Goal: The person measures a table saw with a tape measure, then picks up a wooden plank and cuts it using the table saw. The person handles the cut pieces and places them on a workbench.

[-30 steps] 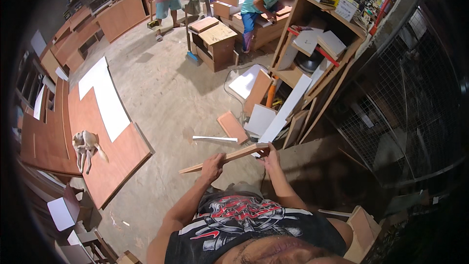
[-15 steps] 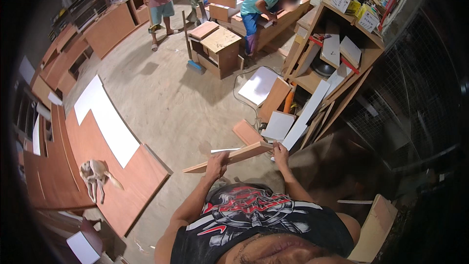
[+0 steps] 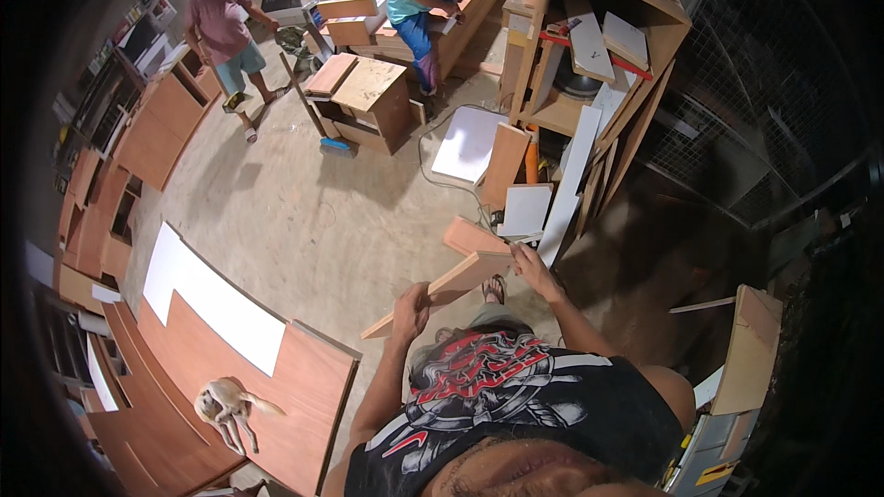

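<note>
A narrow wooden board (image 3: 459, 282) is held in front of my body, tilted with its right end higher. My left hand (image 3: 412, 311) is closed round its left part. At the far right end, my right hand (image 3: 534, 269) grips the board with bent fingers. Just beyond it on the floor lies a reddish-brown piece of wood (image 3: 472, 236), partly covered by the board. A white square panel (image 3: 527, 211) leans close to my right hand, next to a long white strip (image 3: 571, 189).
An open wooden cabinet (image 3: 677, 28) with offcuts stands at right. Left, a dog (image 3: 230, 410) lies on a large brown sheet (image 3: 308, 387). Ahead are a small wooden cabinet (image 3: 373, 97), a blue broom (image 3: 335, 144), a cable, and two people, one bent over a long wooden piece.
My view has turned, and the board's visible angle has steepened, with both hands still on it. The person at the far left has stepped; my sandalled foot now shows below the board.
</note>
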Action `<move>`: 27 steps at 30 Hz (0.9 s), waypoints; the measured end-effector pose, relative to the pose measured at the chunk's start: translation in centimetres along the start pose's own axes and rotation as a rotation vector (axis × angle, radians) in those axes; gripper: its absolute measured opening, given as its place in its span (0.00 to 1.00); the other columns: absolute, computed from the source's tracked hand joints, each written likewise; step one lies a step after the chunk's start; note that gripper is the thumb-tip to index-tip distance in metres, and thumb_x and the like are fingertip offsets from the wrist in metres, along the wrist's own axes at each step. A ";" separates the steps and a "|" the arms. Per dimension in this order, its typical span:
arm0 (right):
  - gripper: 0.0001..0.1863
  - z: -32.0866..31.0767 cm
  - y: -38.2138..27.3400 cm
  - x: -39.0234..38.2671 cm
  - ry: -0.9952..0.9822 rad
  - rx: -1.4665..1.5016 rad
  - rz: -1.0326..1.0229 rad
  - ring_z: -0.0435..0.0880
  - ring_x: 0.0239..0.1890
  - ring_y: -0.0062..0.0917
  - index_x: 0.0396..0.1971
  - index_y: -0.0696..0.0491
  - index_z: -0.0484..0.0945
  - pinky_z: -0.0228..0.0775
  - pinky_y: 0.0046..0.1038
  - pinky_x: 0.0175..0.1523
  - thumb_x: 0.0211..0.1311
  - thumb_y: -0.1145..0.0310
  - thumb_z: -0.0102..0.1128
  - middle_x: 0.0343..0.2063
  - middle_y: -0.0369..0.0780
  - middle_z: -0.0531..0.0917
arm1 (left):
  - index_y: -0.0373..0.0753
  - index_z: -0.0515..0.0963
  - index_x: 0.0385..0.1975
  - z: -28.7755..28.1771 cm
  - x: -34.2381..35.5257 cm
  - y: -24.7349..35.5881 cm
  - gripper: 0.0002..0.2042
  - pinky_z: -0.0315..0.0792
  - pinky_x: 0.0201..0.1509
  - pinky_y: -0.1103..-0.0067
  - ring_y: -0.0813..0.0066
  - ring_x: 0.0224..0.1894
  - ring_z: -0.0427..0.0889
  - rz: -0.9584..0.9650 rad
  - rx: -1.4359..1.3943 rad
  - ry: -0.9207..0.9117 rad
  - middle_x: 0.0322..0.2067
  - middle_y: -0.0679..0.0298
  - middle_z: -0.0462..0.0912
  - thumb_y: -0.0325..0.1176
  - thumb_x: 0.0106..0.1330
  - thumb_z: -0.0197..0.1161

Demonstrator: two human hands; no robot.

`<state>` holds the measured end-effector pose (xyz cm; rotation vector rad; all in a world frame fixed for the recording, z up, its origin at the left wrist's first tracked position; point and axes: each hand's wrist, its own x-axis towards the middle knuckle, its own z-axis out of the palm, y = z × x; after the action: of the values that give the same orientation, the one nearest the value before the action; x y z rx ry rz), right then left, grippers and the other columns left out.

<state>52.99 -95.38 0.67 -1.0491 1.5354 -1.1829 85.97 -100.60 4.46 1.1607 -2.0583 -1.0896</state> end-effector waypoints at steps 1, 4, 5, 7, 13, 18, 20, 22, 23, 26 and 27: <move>0.22 -0.2 0.7 0.9 -0.009 0.010 -0.019 0.68 0.22 0.18 0.37 0.58 0.73 0.64 0.25 0.28 0.75 0.51 0.45 0.21 0.32 0.70 | 0.37 0.75 0.46 -0.2 0.3 0.5 0.16 0.74 0.41 0.63 0.47 0.36 0.79 -0.027 -0.005 0.003 0.33 0.48 0.79 0.23 0.57 0.59; 0.22 -0.2 1.9 3.7 -0.063 0.060 0.091 0.68 0.22 0.18 0.37 0.57 0.74 0.62 0.25 0.28 0.75 0.51 0.45 0.20 0.32 0.69 | 0.38 0.76 0.45 -0.2 1.8 0.7 0.12 0.73 0.38 0.67 0.52 0.32 0.79 -0.119 0.000 0.029 0.30 0.49 0.79 0.29 0.61 0.64; 0.22 -0.5 2.1 4.5 -0.072 0.059 0.058 0.67 0.22 0.18 0.36 0.57 0.74 0.62 0.24 0.28 0.75 0.51 0.45 0.20 0.32 0.69 | 0.38 0.77 0.44 0.0 2.5 0.7 0.12 0.73 0.37 0.68 0.53 0.31 0.79 -0.150 0.003 0.040 0.29 0.50 0.79 0.31 0.63 0.65; 0.22 -1.0 2.1 6.6 -0.104 0.058 -0.017 0.67 0.22 0.18 0.36 0.57 0.74 0.61 0.24 0.27 0.75 0.50 0.46 0.20 0.31 0.68 | 0.38 0.76 0.44 0.1 4.1 0.8 0.12 0.73 0.37 0.68 0.54 0.31 0.80 -0.115 0.053 0.055 0.28 0.51 0.79 0.33 0.63 0.66; 0.19 -4.2 -1.6 11.0 -0.149 0.050 0.096 0.65 0.21 0.15 0.30 0.54 0.66 0.61 0.21 0.29 0.77 0.54 0.42 0.19 0.31 0.65 | 0.39 0.76 0.45 1.4 9.2 2.0 0.12 0.73 0.38 0.66 0.52 0.33 0.80 -0.125 0.104 0.079 0.30 0.50 0.80 0.32 0.63 0.65; 0.18 -7.5 -0.6 14.9 -0.154 0.185 0.046 0.64 0.21 0.18 0.31 0.56 0.69 0.61 0.24 0.30 0.76 0.57 0.43 0.19 0.31 0.63 | 0.38 0.75 0.46 2.9 14.0 2.7 0.13 0.74 0.39 0.65 0.47 0.36 0.81 -0.082 0.126 0.024 0.33 0.49 0.81 0.29 0.61 0.62; 0.18 -8.6 -1.0 15.8 -0.160 0.142 0.034 0.64 0.22 0.17 0.31 0.56 0.69 0.62 0.24 0.30 0.77 0.58 0.42 0.19 0.31 0.63 | 0.38 0.75 0.46 3.4 15.2 2.7 0.14 0.74 0.40 0.65 0.46 0.38 0.81 -0.141 0.121 -0.016 0.34 0.48 0.81 0.27 0.60 0.61; 0.17 -9.5 -1.7 16.4 -0.136 0.137 0.029 0.64 0.22 0.17 0.32 0.56 0.69 0.63 0.25 0.31 0.77 0.58 0.42 0.19 0.31 0.63 | 0.38 0.75 0.46 4.1 16.4 3.1 0.15 0.73 0.39 0.64 0.46 0.37 0.80 -0.084 0.137 0.011 0.33 0.48 0.80 0.25 0.58 0.60; 0.18 -9.7 -1.6 16.9 -0.143 0.181 0.031 0.64 0.22 0.17 0.31 0.55 0.68 0.63 0.24 0.31 0.77 0.56 0.42 0.19 0.31 0.63 | 0.38 0.75 0.47 4.3 17.0 3.3 0.15 0.73 0.39 0.64 0.46 0.36 0.80 -0.054 0.148 0.022 0.33 0.48 0.80 0.24 0.58 0.60; 0.20 -11.2 -1.3 17.8 -0.142 0.277 0.024 0.64 0.22 0.16 0.29 0.53 0.64 0.63 0.23 0.31 0.77 0.52 0.42 0.19 0.30 0.63 | 0.38 0.75 0.46 5.3 19.0 3.9 0.15 0.73 0.38 0.64 0.46 0.35 0.79 -0.061 0.083 0.023 0.32 0.48 0.79 0.24 0.58 0.61; 0.20 -11.7 -1.1 18.3 -0.134 0.289 0.017 0.64 0.22 0.16 0.29 0.53 0.64 0.63 0.23 0.31 0.78 0.53 0.42 0.19 0.30 0.63 | 0.38 0.75 0.46 5.4 19.6 4.0 0.15 0.73 0.38 0.65 0.48 0.34 0.79 -0.068 0.091 0.033 0.31 0.48 0.79 0.25 0.58 0.62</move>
<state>37.52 -110.70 0.42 -0.9006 1.2251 -1.2532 70.54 -114.36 6.10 1.2928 -2.0760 -1.0101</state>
